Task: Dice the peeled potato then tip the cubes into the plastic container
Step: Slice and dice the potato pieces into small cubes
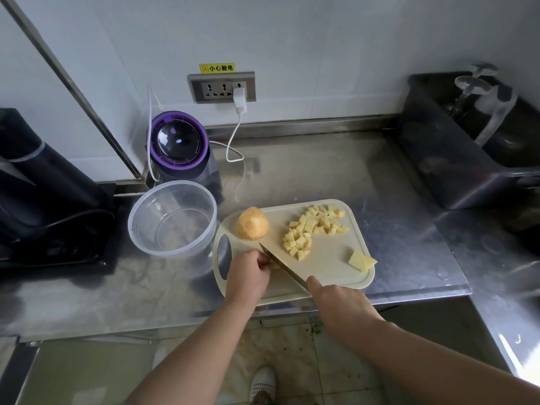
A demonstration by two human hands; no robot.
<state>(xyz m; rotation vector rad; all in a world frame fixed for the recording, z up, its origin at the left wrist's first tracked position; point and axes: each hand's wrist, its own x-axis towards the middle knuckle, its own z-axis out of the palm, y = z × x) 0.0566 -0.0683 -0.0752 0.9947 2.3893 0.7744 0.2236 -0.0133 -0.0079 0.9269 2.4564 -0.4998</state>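
A cream cutting board (330,258) lies on the steel counter. On its far left stands a peeled potato half (252,223). Several potato cubes (312,229) are spread across its far middle, and two flat slices (362,260) lie near its right edge. My left hand (248,276) has curled fingers pressing a small potato piece, mostly hidden, at the board's near left. My right hand (336,299) grips the knife (283,266) by its handle, the blade lying against my left fingers with its tip pointing far-left. The clear plastic container (172,219) stands to the left of the board with nothing in it.
A purple-rimmed appliance (178,144) stands behind the container, its white cable (233,141) running to a wall socket (222,87). A black machine (43,185) fills the left. A dark tub (467,141) with glassware stands at the back right. The counter's front edge is just below the board.
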